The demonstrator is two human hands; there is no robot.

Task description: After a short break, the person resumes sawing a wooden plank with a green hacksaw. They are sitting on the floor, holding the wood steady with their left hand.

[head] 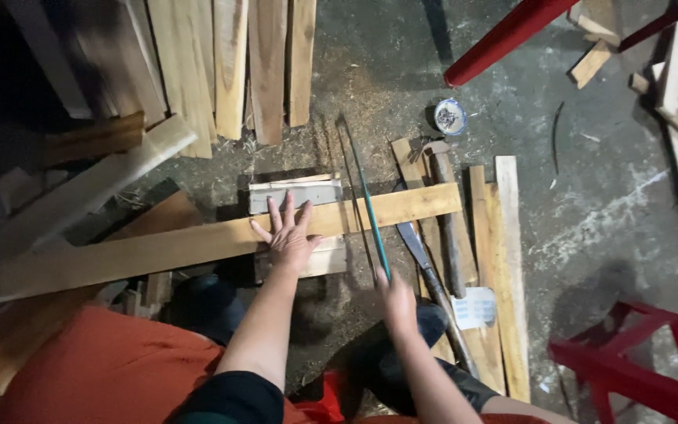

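Here, rough plank (198,243), flat left hand (288,235), perhaps saw (366,200)

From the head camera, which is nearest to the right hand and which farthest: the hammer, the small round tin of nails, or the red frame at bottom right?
Measured from the right hand, which grips a hand saw:
1. Hammer, just to its right, lying on the boards.
2. Red frame, farther right, low on the floor.
3. Round tin of nails, far ahead, near the red pole.

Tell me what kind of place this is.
Most likely a rough woodworking shop: sawn planks lean in a stack, sawdust covers the concrete floor, the left hand steadies a plank, and the right hand holds a saw.
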